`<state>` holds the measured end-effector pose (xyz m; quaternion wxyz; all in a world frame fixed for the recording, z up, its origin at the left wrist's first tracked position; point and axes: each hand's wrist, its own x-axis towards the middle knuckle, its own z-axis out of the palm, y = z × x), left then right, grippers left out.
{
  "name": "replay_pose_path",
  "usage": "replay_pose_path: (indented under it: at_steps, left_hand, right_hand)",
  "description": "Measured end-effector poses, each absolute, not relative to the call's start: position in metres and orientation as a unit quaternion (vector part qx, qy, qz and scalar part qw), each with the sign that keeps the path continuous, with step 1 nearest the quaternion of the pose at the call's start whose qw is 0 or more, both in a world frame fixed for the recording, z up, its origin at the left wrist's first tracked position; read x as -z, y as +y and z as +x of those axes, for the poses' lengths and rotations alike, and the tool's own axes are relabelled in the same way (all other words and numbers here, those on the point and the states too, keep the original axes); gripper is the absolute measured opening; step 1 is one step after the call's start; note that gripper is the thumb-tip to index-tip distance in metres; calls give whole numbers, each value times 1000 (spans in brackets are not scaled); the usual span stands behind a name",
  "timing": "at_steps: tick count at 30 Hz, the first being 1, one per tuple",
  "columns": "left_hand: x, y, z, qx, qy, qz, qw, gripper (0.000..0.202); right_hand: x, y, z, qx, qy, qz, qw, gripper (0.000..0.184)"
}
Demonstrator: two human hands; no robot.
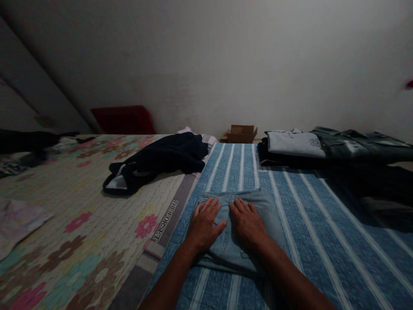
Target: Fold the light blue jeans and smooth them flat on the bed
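Observation:
Light blue denim jeans (226, 241), folded into a compact shape, lie on a blue cloth with white stripes (300, 206). My left hand (206, 224) rests flat on their left part, thumb spread away from the fingers. On the right part lies my right hand (248, 221), palm down with the fingers stretched out. Both hands touch the denim and grip nothing. Parts of the jeans are hidden under my hands and right forearm.
Left of the striped cloth is a flowered cover (122, 215) with a crumpled dark garment (164, 155). A folded grey garment (293, 144) and dark green clothing (358, 144) lie at the back right. A cardboard box (241, 134) and a red object (124, 119) stand by the wall.

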<state>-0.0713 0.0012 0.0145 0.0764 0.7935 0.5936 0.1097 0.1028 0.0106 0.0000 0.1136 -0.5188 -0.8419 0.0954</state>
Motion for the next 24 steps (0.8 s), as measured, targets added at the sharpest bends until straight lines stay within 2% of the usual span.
replay_pose_path:
  at_steps: [24]
  left_hand:
    - [-16,2,-70,-113,594,792,81,52]
  right_hand:
    - [1,12,103,-99,-842,-517,119,46]
